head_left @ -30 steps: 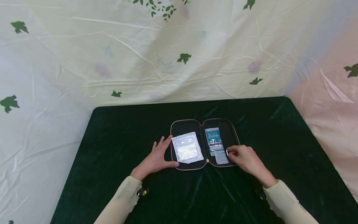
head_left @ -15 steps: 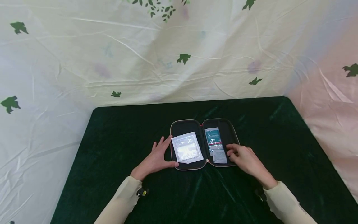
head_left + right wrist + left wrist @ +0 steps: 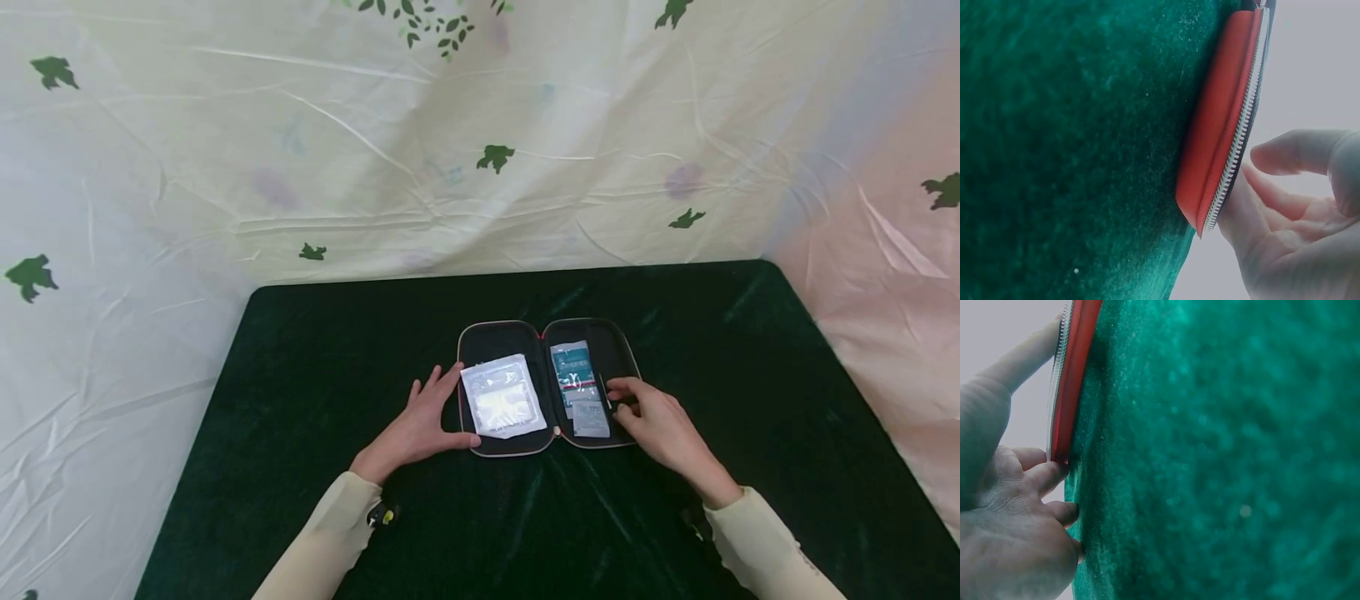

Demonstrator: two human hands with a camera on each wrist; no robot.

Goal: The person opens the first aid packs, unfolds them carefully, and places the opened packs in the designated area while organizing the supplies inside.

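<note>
A zip case (image 3: 500,333) lies unfolded flat on the table, black inside, with a red outer shell in both wrist views. My left hand (image 3: 416,423) spans its left side, thumb at the near corner and straight fingertips at the left rim. A silvery square packet (image 3: 504,398) lies in the left half. In the right half are a teal-and-white packet (image 3: 573,371) and a small pale packet (image 3: 590,419). My right hand (image 3: 660,421) reaches over the right rim, thumb and index finger apart. A thin pale strip (image 3: 602,390) shows beside its fingertips, partly hidden.
Dark green velvet cloth (image 3: 360,350) covers the table under the case. A pale curtain (image 3: 420,167) with green bird shapes hangs behind and at both sides. A dark wrist device (image 3: 382,514) is at the left cuff.
My right index finger has straightened and shifted slightly away from the thumb. The small pale packet has slid slightly left from the fingertips. My left hand stays in place.
</note>
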